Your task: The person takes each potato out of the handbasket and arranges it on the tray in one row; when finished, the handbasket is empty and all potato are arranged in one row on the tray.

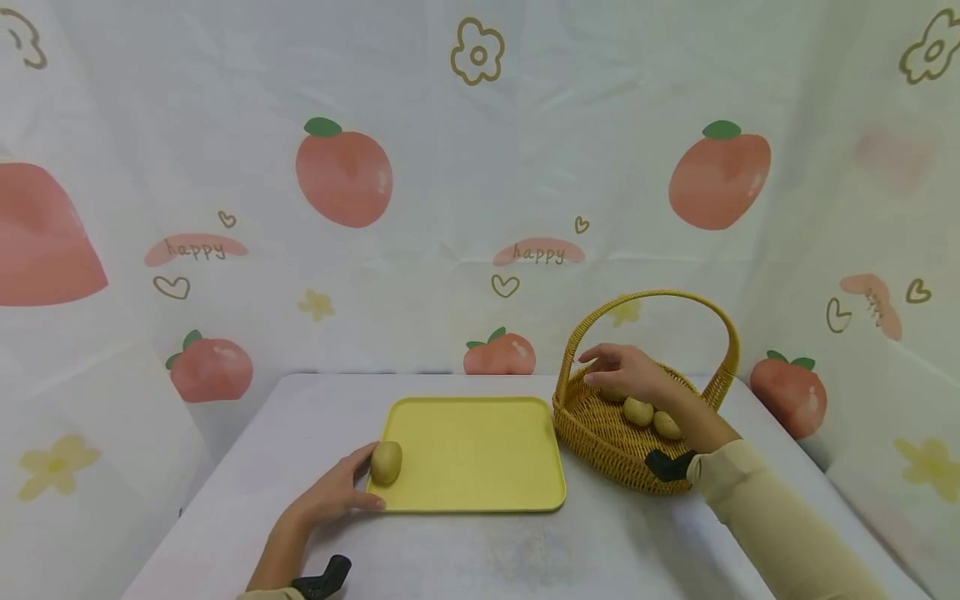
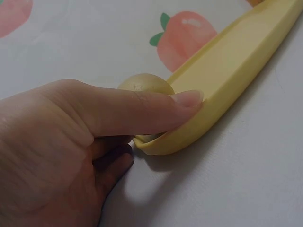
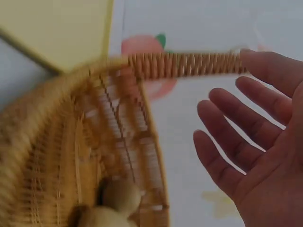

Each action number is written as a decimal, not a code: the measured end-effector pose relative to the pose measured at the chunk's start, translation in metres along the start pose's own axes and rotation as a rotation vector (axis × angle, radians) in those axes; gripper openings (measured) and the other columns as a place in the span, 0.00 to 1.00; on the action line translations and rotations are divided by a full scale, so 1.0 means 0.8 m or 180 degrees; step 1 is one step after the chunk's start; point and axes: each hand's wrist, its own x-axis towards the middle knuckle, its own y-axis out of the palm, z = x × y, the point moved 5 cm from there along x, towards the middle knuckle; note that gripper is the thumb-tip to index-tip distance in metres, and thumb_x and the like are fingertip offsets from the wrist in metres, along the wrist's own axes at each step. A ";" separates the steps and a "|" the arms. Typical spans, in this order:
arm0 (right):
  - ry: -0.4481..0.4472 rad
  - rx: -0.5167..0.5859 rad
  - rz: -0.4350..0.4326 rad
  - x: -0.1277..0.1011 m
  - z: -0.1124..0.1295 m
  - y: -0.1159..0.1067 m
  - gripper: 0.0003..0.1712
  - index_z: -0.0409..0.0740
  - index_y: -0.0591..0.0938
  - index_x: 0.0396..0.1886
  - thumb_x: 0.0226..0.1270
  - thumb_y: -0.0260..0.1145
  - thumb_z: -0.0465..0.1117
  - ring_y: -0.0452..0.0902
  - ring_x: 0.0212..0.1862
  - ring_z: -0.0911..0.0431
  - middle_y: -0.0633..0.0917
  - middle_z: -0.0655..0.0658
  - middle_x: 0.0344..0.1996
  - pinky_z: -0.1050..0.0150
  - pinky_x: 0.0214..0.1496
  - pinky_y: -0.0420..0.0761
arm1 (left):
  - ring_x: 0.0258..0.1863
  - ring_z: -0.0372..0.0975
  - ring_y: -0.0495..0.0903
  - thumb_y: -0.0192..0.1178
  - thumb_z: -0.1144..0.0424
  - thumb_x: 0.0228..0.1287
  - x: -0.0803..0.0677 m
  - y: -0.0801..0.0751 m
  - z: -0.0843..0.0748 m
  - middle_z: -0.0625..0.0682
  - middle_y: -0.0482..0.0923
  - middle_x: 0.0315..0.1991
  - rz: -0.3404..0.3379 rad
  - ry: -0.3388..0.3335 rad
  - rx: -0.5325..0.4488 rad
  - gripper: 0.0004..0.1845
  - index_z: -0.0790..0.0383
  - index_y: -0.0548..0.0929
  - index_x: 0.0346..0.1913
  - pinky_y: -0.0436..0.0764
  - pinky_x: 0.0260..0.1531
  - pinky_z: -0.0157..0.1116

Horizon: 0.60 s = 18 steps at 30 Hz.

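Potato on tray: we see one potato (image 1: 386, 462) lying at the near left corner of the yellow tray (image 1: 480, 450), on the counter (image 1: 525, 550).
Left hand: our left hand (image 1: 330, 498) curls round that potato, thumb along the tray's rim; we judge it is being set down or just about let go.
Basket: the wicker basket (image 1: 600, 442) stands just right of the tray, with at least two potatoes (image 1: 638, 411) inside.
Right hand: our right hand (image 1: 626, 375) hovers over the basket, fingers spread and holding nothing.
Progress: we judge one potato moved across, the rest left to go.
Left wrist view: only here do we see the thumb (image 2: 156, 111) pressing the rim.
Right wrist view: only here does the empty palm (image 3: 270, 156) show plainly.
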 end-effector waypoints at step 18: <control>0.1000 -0.0549 0.0682 -0.011 -0.121 -0.010 0.27 0.30 0.74 0.61 0.65 0.64 0.37 0.68 0.59 0.31 0.73 0.25 0.58 0.41 0.55 0.75 | 0.71 0.62 0.53 0.78 0.61 0.42 -0.002 -0.001 -0.005 0.71 0.55 0.71 0.0029 0.0040 -0.0080 0.56 0.77 0.56 0.71 0.52 0.69 0.57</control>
